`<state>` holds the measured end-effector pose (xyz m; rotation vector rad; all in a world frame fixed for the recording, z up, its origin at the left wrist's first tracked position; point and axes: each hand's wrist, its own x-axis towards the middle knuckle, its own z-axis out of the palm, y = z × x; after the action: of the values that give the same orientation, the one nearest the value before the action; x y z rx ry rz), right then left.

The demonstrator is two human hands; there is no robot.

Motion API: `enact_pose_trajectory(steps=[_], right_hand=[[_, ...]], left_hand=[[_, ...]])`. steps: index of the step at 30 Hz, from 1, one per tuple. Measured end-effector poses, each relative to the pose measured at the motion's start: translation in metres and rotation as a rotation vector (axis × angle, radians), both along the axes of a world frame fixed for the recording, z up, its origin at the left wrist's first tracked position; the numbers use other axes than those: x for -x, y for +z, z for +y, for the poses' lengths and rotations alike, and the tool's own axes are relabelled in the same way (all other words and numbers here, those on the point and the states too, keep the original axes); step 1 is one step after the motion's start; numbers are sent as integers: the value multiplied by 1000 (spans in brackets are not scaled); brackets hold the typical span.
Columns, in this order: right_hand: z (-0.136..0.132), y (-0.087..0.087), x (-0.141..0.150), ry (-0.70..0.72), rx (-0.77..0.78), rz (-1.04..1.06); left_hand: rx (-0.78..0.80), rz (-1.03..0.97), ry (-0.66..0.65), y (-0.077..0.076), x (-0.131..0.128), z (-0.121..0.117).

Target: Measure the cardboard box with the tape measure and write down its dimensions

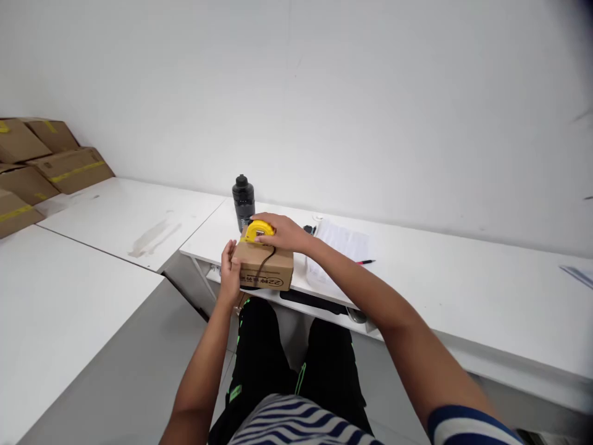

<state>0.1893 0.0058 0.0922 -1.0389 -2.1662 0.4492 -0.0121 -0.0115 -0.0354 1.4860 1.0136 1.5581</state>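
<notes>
A small brown cardboard box [265,281] with black print on its front sits at the front edge of the white desk. My right hand [288,233] is closed around a yellow tape measure [259,231], which rests over the top of the box near its far edge. A dark strap [264,264] hangs from the tape measure down the front of the box. My left hand [229,272] grips the left side of the box, thumb toward me and fingers pointing up along the side. Part of the yellow blade shows at the box's far left top.
A dark bottle [243,201] stands just behind the box. Printed papers [345,241] and a red and black pen [365,262] lie to the right. Another white table [115,225] adjoins at left, with taped cartons [69,170] stacked beyond. A wall [324,111] rises behind.
</notes>
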Motion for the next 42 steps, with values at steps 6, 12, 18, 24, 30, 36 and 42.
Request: enact_pose_trajectory(steps=[6, 12, 18, 24, 30, 36, 42], right_hand=[[23, -3, 27, 52, 25, -245], [16, 4, 30, 60, 114, -333], [-14, 6, -8, -17, 142, -298], [-52, -10, -88, -120, 175, -162], [-58, -17, -103, -143, 194, -114], [-46, -12, -89, -199, 186, -15], [-6, -16, -15, -64, 109, 25]], left_hand=[[110, 63, -47, 30, -8, 10], [181, 16, 84, 27, -18, 0], [199, 40, 147, 32, -22, -2], [189, 52, 145, 33, -21, 0], [200, 69, 165, 31, -21, 4], [193, 69, 164, 29, -22, 5], [153, 90, 156, 30, -35, 8]])
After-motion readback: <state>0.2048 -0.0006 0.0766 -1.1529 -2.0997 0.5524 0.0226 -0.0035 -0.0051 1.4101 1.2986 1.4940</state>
